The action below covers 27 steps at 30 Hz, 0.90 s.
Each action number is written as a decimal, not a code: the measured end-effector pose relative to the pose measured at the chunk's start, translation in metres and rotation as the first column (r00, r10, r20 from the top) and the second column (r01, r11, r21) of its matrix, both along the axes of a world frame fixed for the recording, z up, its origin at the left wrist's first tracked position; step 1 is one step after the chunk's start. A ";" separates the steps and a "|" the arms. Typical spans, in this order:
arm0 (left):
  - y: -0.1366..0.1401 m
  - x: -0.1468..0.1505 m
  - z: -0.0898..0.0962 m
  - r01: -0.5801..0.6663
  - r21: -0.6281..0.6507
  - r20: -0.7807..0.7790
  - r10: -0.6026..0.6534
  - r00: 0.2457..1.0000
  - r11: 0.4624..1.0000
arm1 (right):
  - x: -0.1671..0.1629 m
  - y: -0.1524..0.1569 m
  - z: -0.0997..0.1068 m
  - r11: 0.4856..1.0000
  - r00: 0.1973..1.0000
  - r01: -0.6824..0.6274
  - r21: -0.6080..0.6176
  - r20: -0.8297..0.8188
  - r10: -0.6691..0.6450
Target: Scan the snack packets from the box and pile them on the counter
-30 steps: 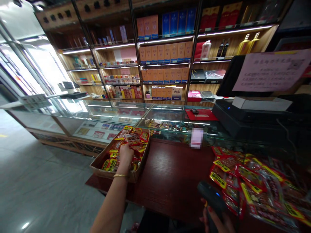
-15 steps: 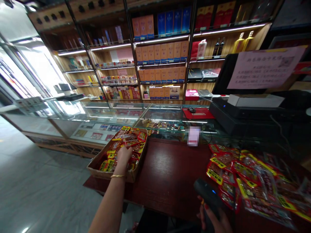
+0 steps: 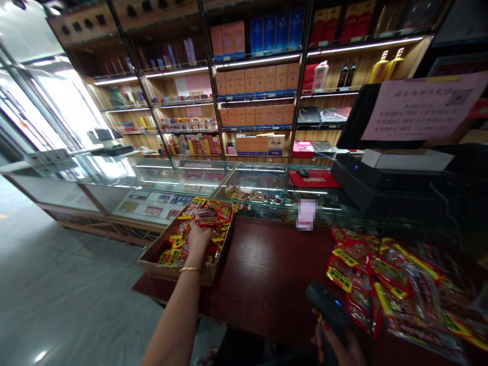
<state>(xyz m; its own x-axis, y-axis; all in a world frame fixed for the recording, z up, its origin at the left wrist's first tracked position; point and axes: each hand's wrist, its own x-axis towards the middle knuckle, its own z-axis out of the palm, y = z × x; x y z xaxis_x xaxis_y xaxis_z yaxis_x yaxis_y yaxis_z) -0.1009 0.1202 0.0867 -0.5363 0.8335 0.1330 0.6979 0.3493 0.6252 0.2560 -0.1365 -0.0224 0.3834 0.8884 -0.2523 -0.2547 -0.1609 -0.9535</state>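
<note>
My left hand (image 3: 200,239), with a gold bangle on its wrist, is inside a shallow cardboard box (image 3: 156,270) of red and yellow snack packets (image 3: 177,240). Its fingers are closed on the left end of one packet (image 3: 209,217) on top of the pile; the fingertips are partly hidden. In my right hand (image 3: 331,340), low at the right, is a dark handheld barcode scanner (image 3: 324,300) with a small blue light. The scanner's head points up and left over the brown tabletop (image 3: 263,259).
A heap of similar packets (image 3: 404,290) lies right of the scanner. Behind the table runs a glass display counter (image 3: 183,178). A monitor (image 3: 354,119) with a paper notice (image 3: 423,109), a mouse (image 3: 303,173) and a red mat (image 3: 320,179) stand there. Stocked shelves line the wall.
My left hand has moved slightly up and forward within the box, to the packet on top. My right hand still holds the scanner in nearly the same place. The view has shifted slightly.
</note>
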 end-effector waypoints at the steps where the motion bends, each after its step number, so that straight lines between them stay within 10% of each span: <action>1: -0.004 -0.003 0.003 -0.024 0.068 0.046 0.021 0.999 0.997 | 0.000 0.000 0.000 1.000 1.000 -0.010 0.013 0.008 0.010; 5: -0.033 -0.003 0.014 -0.170 0.434 0.445 -0.047 0.894 0.885 | 0.000 0.000 0.000 1.000 1.000 -0.009 0.006 0.019 0.008; 10: -0.077 0.052 0.007 0.074 0.445 0.838 -0.444 0.317 0.893 | 0.001 0.007 -0.007 0.993 0.986 -0.116 0.005 0.120 0.115; 12: -0.088 0.082 -0.005 0.246 0.403 0.862 -0.456 0.223 0.882 | 0.000 0.007 -0.007 0.990 0.977 -0.136 -0.030 0.163 0.139; 18: -0.098 0.131 -0.042 0.513 0.276 0.850 -0.455 0.264 0.813 | -0.011 -0.016 0.023 0.986 0.885 -0.157 -0.063 0.434 0.169; 27: -0.101 0.130 -0.034 0.582 0.268 0.814 -0.504 0.290 0.768 | -0.023 -0.028 0.039 0.929 0.641 -0.317 -0.191 0.678 0.359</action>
